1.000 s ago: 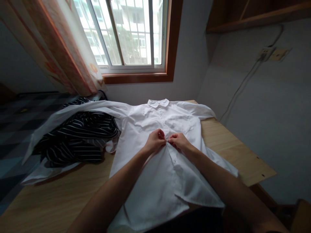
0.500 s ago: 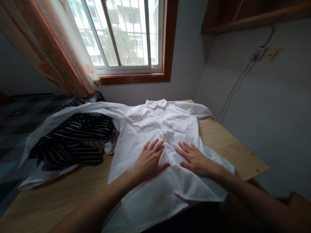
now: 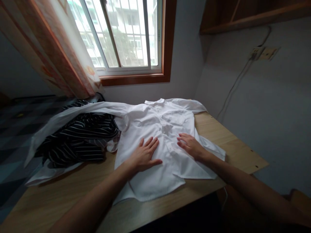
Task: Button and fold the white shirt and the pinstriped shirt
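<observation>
— The shirt [image 3: 157,176] is looking like thin white cloth, matt and lightly creased.
— The table [image 3: 243,158] is showing pale wood, smooth, with a dull sheen; the striped garment [image 3: 80,142] is looking like soft, rumpled cloth.

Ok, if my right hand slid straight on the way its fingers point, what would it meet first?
Likely the button placket of the white shirt, just ahead of the right hand.
</observation>
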Demonstrator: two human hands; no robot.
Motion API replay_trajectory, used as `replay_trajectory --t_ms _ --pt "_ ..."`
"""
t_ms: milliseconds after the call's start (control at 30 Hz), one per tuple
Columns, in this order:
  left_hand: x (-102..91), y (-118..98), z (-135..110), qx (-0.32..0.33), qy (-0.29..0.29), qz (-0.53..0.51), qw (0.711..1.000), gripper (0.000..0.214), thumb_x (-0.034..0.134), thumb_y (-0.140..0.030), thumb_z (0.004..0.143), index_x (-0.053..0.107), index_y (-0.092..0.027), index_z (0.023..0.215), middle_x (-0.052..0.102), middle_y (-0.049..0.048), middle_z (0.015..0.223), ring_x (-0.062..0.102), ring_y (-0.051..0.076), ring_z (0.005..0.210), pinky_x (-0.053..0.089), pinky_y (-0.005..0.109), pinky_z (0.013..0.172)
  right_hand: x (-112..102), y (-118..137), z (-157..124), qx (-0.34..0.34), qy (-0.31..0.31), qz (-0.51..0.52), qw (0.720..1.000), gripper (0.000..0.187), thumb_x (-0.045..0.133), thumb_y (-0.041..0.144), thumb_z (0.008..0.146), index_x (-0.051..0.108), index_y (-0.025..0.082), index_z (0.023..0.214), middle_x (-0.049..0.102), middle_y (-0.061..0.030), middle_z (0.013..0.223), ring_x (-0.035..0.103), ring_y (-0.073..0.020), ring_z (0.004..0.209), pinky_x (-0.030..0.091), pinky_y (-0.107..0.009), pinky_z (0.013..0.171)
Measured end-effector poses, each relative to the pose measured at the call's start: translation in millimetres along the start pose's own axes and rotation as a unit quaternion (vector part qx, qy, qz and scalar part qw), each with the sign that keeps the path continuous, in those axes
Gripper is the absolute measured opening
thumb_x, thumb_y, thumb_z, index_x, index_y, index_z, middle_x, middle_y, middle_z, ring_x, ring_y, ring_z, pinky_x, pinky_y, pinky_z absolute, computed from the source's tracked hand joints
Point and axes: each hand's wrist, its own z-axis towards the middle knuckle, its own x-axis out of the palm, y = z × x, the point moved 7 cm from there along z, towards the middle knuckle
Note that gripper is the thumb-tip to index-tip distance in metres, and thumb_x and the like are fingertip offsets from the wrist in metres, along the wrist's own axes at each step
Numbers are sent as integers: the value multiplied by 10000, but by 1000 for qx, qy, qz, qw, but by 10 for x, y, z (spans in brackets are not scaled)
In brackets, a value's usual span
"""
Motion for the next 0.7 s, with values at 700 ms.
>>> replay_trajectory --t_ms 700 --pt "-407 -466 144 31 -80 -67 994 226 599 -393 882 724 -205 872 705 54 889 610 230 921 422 380 858 -400 69 -123 138 24 -61 988 253 561 371 871 651 171 998 696 -79 994 621 -203 889 375 -275 726"
